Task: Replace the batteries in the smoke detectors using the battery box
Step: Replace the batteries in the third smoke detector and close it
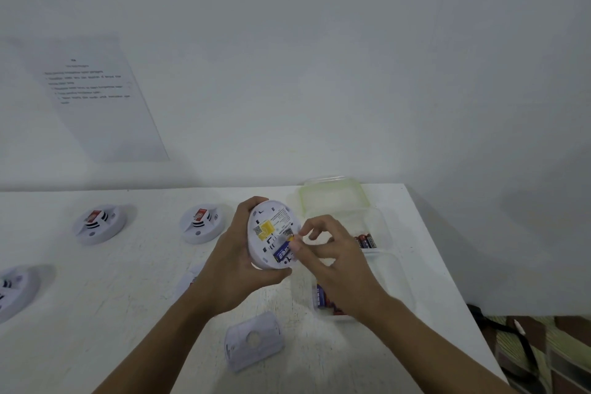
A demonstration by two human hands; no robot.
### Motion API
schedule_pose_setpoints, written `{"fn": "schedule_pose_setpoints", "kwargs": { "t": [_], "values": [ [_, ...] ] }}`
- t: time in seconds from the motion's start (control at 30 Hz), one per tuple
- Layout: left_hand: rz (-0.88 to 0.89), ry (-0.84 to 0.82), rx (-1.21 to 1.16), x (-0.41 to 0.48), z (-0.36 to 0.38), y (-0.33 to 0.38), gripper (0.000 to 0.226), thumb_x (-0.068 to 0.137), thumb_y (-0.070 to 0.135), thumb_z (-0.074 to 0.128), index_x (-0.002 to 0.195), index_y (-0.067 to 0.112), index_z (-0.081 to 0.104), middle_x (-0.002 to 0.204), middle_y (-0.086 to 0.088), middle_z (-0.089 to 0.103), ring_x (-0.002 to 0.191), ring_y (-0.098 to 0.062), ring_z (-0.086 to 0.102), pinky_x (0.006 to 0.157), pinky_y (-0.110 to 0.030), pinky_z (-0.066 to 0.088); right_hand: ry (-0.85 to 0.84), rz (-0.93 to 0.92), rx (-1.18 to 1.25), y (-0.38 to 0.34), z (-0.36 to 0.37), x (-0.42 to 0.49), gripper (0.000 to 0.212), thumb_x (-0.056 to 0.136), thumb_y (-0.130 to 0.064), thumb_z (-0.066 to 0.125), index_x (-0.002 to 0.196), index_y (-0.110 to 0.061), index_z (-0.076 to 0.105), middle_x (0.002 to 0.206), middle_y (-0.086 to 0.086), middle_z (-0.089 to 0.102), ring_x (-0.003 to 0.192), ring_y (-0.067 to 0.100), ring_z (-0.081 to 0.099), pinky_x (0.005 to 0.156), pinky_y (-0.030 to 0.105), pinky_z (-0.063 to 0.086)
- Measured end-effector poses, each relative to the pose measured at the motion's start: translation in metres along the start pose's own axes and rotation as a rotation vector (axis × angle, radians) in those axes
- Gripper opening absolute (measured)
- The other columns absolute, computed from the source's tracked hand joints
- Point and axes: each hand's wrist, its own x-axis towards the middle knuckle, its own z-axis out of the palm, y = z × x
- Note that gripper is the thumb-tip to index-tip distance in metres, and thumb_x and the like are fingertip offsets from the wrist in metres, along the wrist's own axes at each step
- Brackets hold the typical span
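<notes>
Centrally, the left hand (236, 265) grips the smoke detector (271, 233), underside facing up; the right hand (332, 262), just beside it, pinches the blue battery (281, 252) seated in its compartment. The battery box (388, 227) lies beneath and beyond the right hand.

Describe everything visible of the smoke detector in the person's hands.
The smoke detector is a round white plastic disc, held with its back tilted toward the camera. The back shows a yellow label, printed text and slots. A blue battery lies in its compartment. The left hand grips its rim; the right hand pinches the battery's end.
</notes>
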Motion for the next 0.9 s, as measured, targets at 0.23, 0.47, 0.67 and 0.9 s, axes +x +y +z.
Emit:
{"fn": "schedule_pose_setpoints", "kwargs": {
  "t": [0.23,0.47,0.67,0.9],
  "values": [
    [-0.023,0.008,-0.01,0.006,0.002,-0.003,0.09,0.061,0.006,0.093,0.129,0.032,0.039,0.116,0.033,0.053,0.118,0.004,0.053,0.08,-0.006,0.05,0.148,0.26,0.125,0.016,-0.042,0.036,0.023,0.095,-0.034,0.064,0.091,-0.016,0.079,0.084,-0.003,0.074,0.074,0.005,0.065,0.061,0.013,0.049],
    [-0.049,0.005,-0.055,0.015,0.004,-0.014,0.089,0.061,-0.001,0.092,0.13,0.026,0.041,0.115,0.032,0.055,0.116,0.004,0.055,0.081,-0.007,0.05,-0.154,0.419,-0.582,0.075,-0.054,0.062,0.016,0.089,-0.025,0.071,0.103,-0.018,0.071,0.092,-0.002,0.069,0.081,0.013,0.065,0.075,0.027,0.055],
    [-0.059,-0.01,-0.071,0.023,0.006,-0.026,0.09,0.061,0.005,0.093,0.132,0.023,0.041,0.119,0.03,0.054,0.12,0.0,0.054,0.085,-0.009,0.051,-0.285,0.474,-0.8,0.08,-0.04,0.078,0.032,0.08,-0.027,0.078,0.108,-0.018,0.065,0.105,0.002,0.064,0.094,0.02,0.065,0.077,0.03,0.054],
    [-0.06,-0.013,-0.066,0.029,0.006,-0.03,0.092,0.061,0.009,0.094,0.131,0.03,0.039,0.12,0.033,0.053,0.121,0.003,0.052,0.085,-0.007,0.049,-0.28,0.498,-0.723,0.089,-0.039,0.083,0.015,0.08,-0.017,0.077,0.092,-0.019,0.069,0.097,0.0,0.067,0.085,0.018,0.065,0.069,0.026,0.053]
  ]
}}
